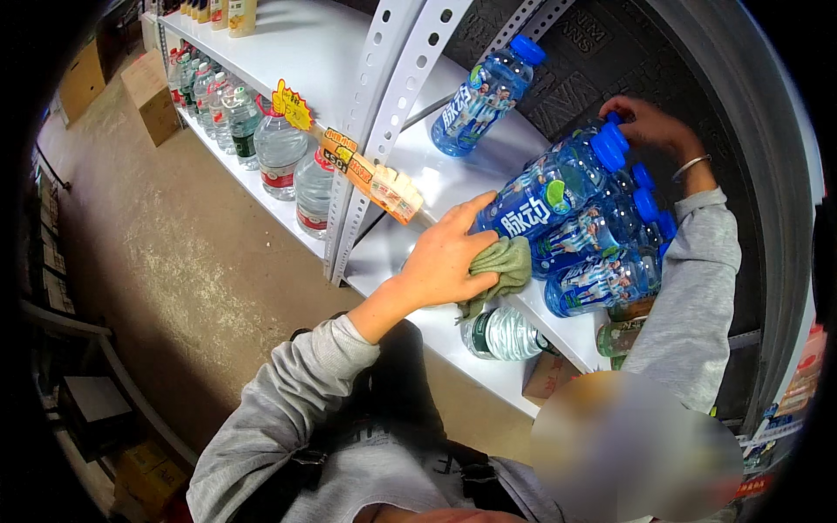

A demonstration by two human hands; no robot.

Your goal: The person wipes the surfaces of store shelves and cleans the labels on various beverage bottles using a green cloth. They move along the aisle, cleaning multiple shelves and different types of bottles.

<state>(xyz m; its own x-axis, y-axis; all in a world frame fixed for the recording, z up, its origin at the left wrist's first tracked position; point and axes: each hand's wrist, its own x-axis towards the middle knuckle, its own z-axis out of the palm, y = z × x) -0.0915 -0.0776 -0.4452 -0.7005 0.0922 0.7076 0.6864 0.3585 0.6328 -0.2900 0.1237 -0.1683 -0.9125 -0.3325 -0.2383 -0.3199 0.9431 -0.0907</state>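
My left hand (448, 258) holds a crumpled green cloth (507, 265) beside the shelf's front edge, its fingers reaching to the base of a blue-labelled plastic drink bottle (533, 202). Behind that bottle, my right hand (654, 131) has its fingers around the blue cap (613, 119) of another bottle, whose body is mostly hidden. More of these bottles (598, 284) stand close together under my right forearm. One similar bottle (480, 98) stands apart on the white shelf (418, 157), towards the upright.
A perforated white metal upright (373, 118) divides the shelving. Paper price tags (373, 180) hang along the shelf edge. Large water bottles (281, 153) line the lower shelf to the left; another water bottle (503, 333) stands below. A cardboard box (150, 95) sits on the floor.
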